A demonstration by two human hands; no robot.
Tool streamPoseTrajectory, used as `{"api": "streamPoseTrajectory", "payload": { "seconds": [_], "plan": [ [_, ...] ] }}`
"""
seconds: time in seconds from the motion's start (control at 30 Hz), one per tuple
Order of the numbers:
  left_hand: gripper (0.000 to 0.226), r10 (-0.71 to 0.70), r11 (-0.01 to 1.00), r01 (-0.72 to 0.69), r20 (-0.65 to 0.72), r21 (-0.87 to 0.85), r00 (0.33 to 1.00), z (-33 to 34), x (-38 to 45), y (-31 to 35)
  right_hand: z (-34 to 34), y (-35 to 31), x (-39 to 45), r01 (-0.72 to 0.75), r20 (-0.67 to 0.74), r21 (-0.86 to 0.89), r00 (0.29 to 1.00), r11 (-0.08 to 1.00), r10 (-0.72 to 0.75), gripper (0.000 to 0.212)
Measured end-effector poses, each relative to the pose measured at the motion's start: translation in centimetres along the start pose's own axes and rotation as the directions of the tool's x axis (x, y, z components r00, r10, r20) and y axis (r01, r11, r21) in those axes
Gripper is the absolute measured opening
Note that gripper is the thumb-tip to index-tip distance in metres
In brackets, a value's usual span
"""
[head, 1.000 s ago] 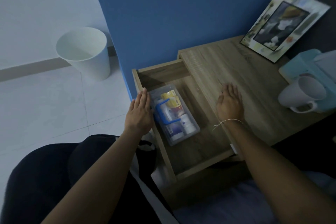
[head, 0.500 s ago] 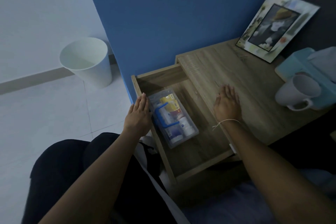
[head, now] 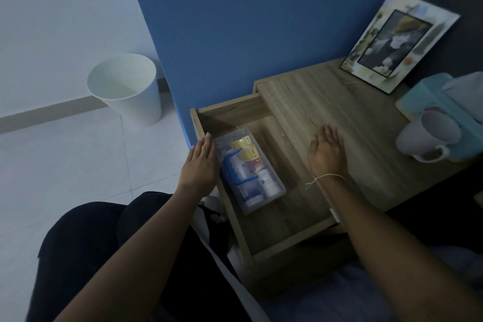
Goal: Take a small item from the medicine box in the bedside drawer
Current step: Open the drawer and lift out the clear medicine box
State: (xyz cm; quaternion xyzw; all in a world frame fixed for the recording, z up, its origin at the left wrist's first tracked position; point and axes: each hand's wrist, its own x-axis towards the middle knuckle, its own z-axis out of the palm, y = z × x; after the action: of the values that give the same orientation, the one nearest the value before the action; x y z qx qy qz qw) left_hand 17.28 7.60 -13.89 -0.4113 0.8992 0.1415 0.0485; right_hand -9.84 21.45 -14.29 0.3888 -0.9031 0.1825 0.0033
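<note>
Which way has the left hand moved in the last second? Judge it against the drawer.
No. The left hand still lies flat at the drawer's left wall, fingertips level with the medicine box's far end, as before.

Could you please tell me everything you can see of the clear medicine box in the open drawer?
The medicine box is a small rectangular tub of clear plastic with a blue handle across its top. It lies flat and askew on the floor of the open wooden drawer, along its left wall. Inside show a yellow packet, white bottles and blue-labelled packs. The left hand rests open beside it at the drawer wall; whether it touches the box is unclear.
</note>
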Motion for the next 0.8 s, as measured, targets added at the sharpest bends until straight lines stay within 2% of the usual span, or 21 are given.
{"api": "streamPoseTrajectory", "payload": {
  "seconds": [0.1, 0.23, 0.37, 0.43, 0.5, 0.57, 0.67, 0.8],
  "plan": [
    [0.063, 0.023, 1.000, -0.022, -0.031, 0.012, 0.999, -0.4, 0.5, 0.6, -0.2, -0.1, -0.5, 0.072, -0.053, 0.046, 0.996, 0.996, -0.069, 0.041],
    [0.063, 0.088, 0.996, -0.089, -0.050, -0.024, 0.995, -1.0, 2.2, 1.7, -0.5, -2.2, -2.6, 0.184, -0.099, 0.126, 0.980, 0.975, -0.172, 0.044],
    [0.064, 0.115, 0.992, -0.115, 0.010, -0.043, 0.993, -1.1, 4.8, 3.0, 1.0, -5.9, -6.4, 0.262, 0.059, 0.245, 0.957, 0.933, -0.284, 0.054],
    [0.063, 0.113, 0.992, -0.111, 0.032, -0.057, 0.993, -1.0, 6.0, 3.5, 2.4, -7.0, -8.1, 0.236, 0.191, 0.167, 0.945, 0.957, -0.266, 0.069],
    [0.065, 0.095, 0.993, -0.090, 0.061, -0.072, 0.994, -0.7, 7.3, 3.8, 3.8, -7.5, -9.6, 0.165, 0.289, 0.105, 0.938, 0.981, -0.189, 0.088],
    [0.068, 0.070, 0.996, -0.064, 0.087, -0.068, 0.994, -0.3, 8.3, 3.8, 4.8, -7.7, -10.8, 0.104, 0.338, 0.068, 0.933, 0.992, -0.121, 0.106],
    [0.071, 0.027, 0.993, -0.015, 0.106, -0.116, 0.994, 0.3, 9.8, 3.4, 5.7, -7.6, -11.4, 0.028, 0.383, 0.067, 0.923, 0.997, -0.051, 0.121],
    [0.078, -0.044, 0.976, 0.074, 0.148, -0.205, 0.988, 0.9, 11.1, 3.0, 6.3, -7.1, -11.6, 0.048, 0.425, 0.086, 0.902, 0.995, -0.080, 0.130]
  ]
}}
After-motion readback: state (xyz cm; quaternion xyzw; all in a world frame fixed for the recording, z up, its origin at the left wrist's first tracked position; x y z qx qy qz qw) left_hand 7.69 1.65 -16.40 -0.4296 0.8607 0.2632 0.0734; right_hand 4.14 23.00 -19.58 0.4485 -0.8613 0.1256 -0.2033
